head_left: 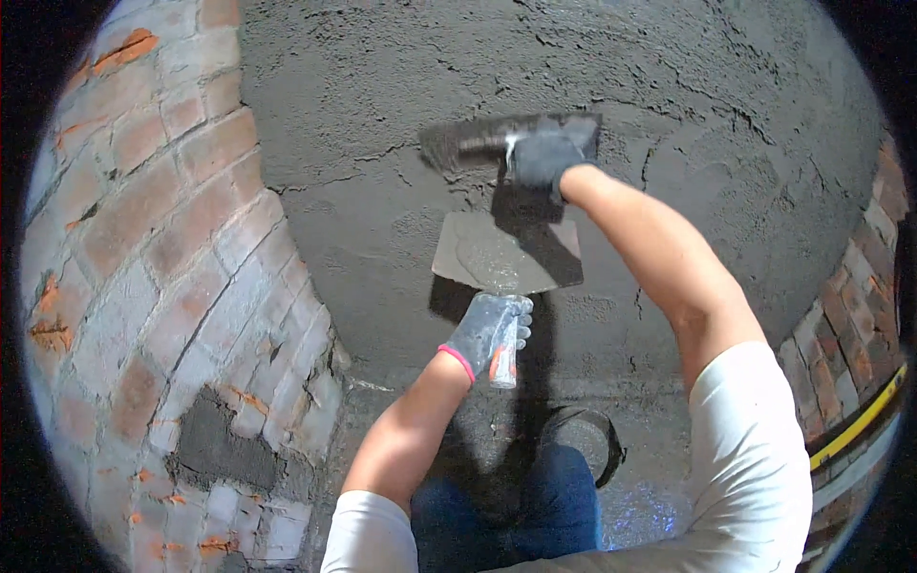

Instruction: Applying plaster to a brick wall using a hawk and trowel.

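Observation:
My right hand (548, 160), in a dark grey glove, is closed round the grip of a plastering trowel (460, 144). Its long blade lies along the grey plastered wall (382, 76) and looks smeared by motion. Below it my left hand (485, 328), gloved in grey with a pink cuff, is wrapped round the pale, orange-marked handle of a broad flat trowel (552, 274). Wet grey mortar (492, 256) lies on that plate, which is held out in front of the wall. Rough patches and cracks run through the plaster above and beside the blade.
Bare brickwork (181, 220) fills the left side, with a grey mortar patch (220, 444) low on it. More brick (855, 315) edges the right. A dark round rim, seemingly a bucket (611, 449), stands by my legs. A yellow straight bar (860, 420) leans at lower right.

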Motion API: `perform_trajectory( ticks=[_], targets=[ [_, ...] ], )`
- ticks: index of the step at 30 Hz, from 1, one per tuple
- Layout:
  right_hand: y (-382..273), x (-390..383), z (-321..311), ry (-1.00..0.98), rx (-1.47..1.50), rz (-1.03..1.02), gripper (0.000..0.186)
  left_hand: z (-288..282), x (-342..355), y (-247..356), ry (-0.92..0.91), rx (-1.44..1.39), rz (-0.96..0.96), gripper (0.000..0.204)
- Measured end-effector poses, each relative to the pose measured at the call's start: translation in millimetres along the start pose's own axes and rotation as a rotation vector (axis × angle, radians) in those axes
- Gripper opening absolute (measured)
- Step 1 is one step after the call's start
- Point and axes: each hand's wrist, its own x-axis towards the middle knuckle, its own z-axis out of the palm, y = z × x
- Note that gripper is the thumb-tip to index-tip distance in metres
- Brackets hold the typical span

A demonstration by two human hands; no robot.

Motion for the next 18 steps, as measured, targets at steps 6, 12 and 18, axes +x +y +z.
perform_trajectory(
  ticks=[6,12,18],
  targets=[
    [58.3,44.6,-81.8,0.016,-0.036,0.106,0.041,8.0,-12.3,3.0,0.078,0.064,0.036,0.019],
    [95.4,-4.6,-79.3,0.202,0.008,0.196,0.03,-22.5,-5.6,-4.2,-0.04,-0.136,-0.007,0.019],
    [39.4,-134.1,18.0,0.504,0.234,0.159,0.02,-31.2,-2.2,-14.1,0.045,0.056,0.078,0.012]
  ],
)
